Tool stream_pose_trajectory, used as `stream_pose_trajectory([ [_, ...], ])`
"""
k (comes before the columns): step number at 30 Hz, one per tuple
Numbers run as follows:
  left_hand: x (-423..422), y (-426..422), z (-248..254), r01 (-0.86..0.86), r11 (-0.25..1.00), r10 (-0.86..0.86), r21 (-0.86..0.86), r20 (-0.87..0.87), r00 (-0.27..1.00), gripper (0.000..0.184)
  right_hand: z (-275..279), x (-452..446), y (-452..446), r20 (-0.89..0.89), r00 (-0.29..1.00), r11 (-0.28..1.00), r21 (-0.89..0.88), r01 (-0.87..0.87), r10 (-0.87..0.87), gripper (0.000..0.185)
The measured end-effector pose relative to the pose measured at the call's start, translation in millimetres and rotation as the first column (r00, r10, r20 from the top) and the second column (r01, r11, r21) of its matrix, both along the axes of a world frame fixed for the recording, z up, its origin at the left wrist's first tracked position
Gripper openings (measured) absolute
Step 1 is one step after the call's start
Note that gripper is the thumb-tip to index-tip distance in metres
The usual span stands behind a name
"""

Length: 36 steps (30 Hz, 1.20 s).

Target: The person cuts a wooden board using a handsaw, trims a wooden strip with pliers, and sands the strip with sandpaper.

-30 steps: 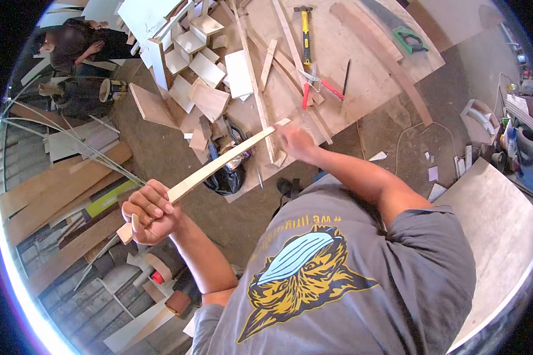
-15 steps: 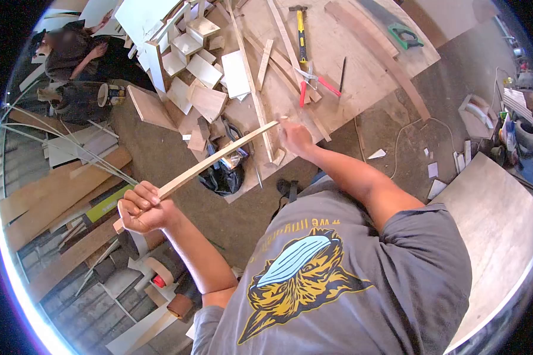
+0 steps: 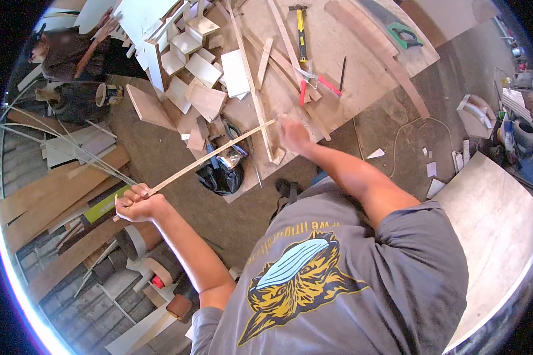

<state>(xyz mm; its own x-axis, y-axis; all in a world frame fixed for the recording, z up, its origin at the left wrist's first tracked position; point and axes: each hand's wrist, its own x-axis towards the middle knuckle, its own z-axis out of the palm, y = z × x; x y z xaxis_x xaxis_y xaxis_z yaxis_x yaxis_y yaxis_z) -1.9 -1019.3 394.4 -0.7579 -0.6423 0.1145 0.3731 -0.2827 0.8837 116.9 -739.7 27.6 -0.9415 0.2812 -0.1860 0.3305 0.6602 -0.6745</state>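
Observation:
A long thin wooden strip [image 3: 213,152] slants across in front of me, above the floor and the near edge of the worktable. At its lower left end, my left hand [image 3: 139,203] is closed around it, with a short stub poking out past the fist. My right hand [image 3: 293,135] is closed at the strip's other end, over the table edge; its fingers are slightly blurred. Below the strip hangs or lies a black plastic bag [image 3: 220,178] with small items. Pliers with red handles [image 3: 318,83] and a yellow-handled hammer [image 3: 302,36] lie farther off on the table.
Wood offcuts [image 3: 207,97] pile up on the worktable [image 3: 352,97], beside long battens. A green-handled saw [image 3: 404,35] lies at the far right. Another person [image 3: 71,56] sits at the upper left. Boards [image 3: 65,189] cover the floor at left; a large panel [image 3: 485,236] lies at right.
The strip has turned about its length, so a narrower side now faces me. My left hand has shifted slightly up and left. The other person's hands have moved.

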Motion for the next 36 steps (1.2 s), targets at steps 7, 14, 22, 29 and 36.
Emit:
stream_pose_trajectory([
  [7,-1.3,-10.5,-6.6,0.063,0.997,-0.065,-0.054,-0.034,0.997,0.041,19.6,9.9,12.1,-0.169,0.986,1.0,-0.012,-0.008,0.006,0.036],
  [14,-4.3,-9.2,-5.8,-0.04,0.998,0.041,-0.055,0.01,0.999,0.042,-20.8,-2.1,-0.2,-0.082,0.997,0.998,0.055,-0.011,0.015,0.047],
  [22,-2.1,14.5,5.6,-0.224,0.967,0.236,-0.121,0.096,0.967,0.052,16.8,0.8,-8.9,-0.309,0.951,1.0,-0.013,0.013,-0.017,0.041],
  [29,-3.4,13.7,3.7,-0.171,0.973,0.186,-0.153,0.093,0.978,0.059,15.3,-12.4,-13.4,-0.235,0.972,0.997,-0.083,-0.003,-0.016,0.032],
  [36,10.4,42.2,15.9,-0.159,0.957,0.181,-0.244,0.071,0.981,0.061,19.3,-20.7,-0.4,-0.118,0.992,0.997,-0.042,-0.057,0.052,0.042],
])
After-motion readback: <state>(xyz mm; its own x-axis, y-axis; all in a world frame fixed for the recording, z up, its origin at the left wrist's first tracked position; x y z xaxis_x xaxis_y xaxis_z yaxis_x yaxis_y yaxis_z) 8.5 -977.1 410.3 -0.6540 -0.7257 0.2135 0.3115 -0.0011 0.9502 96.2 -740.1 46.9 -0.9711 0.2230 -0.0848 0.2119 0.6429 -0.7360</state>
